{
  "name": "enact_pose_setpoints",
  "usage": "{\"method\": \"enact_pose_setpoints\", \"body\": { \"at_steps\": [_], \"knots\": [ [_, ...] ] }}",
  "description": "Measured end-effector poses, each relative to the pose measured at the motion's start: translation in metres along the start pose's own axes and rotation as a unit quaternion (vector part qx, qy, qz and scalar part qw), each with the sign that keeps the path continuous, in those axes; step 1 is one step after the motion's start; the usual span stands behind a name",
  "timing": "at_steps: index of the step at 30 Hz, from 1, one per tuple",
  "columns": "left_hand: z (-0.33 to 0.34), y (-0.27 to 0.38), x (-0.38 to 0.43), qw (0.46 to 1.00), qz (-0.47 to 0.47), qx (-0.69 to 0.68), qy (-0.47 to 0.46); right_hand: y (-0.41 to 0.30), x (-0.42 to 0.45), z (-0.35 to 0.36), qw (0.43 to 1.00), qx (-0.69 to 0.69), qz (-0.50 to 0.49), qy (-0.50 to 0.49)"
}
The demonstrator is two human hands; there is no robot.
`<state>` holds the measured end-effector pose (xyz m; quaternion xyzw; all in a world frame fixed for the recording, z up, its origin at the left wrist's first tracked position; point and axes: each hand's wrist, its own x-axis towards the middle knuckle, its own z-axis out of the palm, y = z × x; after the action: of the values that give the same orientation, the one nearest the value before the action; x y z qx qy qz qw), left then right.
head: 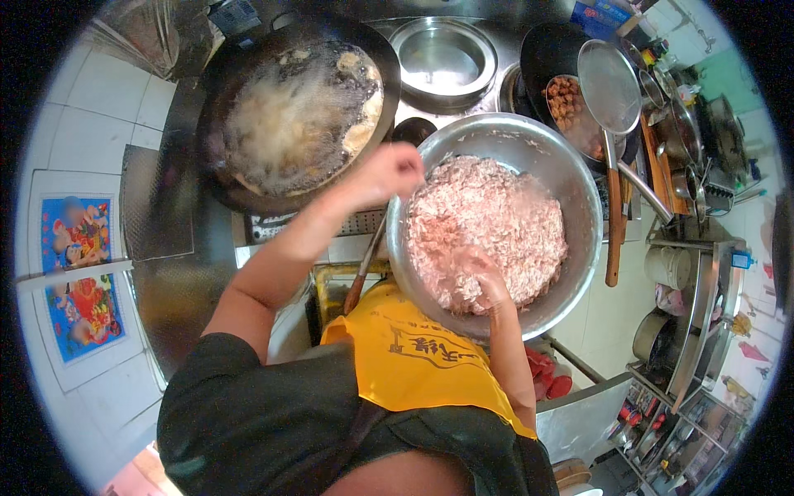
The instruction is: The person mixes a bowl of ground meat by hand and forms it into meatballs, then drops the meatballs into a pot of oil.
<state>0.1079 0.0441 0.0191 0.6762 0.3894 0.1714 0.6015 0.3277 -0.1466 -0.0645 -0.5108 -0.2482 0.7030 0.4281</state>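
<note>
A large steel basin (586, 204) holds a mound of pale pink minced meat mixture (496, 204). Low in the mound is my right hand (487, 279), its fingers curled around a clump of the mixture. My left hand (400, 170) hovers by the basin's left rim, blurred, its fingers bent; whether anything is in them is unclear. To its left, a big dark wok (214, 155) contains bubbling, frothy oil (285, 124). Several light brown fried pieces (360, 133) float along the oil's right side.
A round steel pot (443, 59) stands behind the basin. At the right, a mesh strainer (611, 87) with a wooden handle lies across a second wok (546, 46), near a container of browned fried pieces (564, 102). A wooden-handled tool (356, 288) leans below the left wok.
</note>
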Motion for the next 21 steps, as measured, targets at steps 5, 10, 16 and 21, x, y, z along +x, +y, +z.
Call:
{"method": "enact_pose_setpoints", "body": {
  "at_steps": [5,10,16,21],
  "knots": [
    [-0.097,-0.041,0.043,0.921,-0.045,0.288,0.260,0.000,0.000,0.012,1.000,0.009,0.014,-0.010],
    [-0.112,-0.070,0.059,0.888,-0.050,0.360,0.280,0.026,0.012,0.009,0.999,0.022,-0.010,0.026],
    [-0.019,0.001,0.024,0.972,0.008,0.162,0.169,-0.016,0.002,0.029,0.945,-0.269,-0.097,0.159],
    [0.091,0.020,-0.030,0.968,0.097,0.227,-0.055,-0.026,0.000,0.035,0.959,-0.245,-0.141,0.025]
  ]
}}
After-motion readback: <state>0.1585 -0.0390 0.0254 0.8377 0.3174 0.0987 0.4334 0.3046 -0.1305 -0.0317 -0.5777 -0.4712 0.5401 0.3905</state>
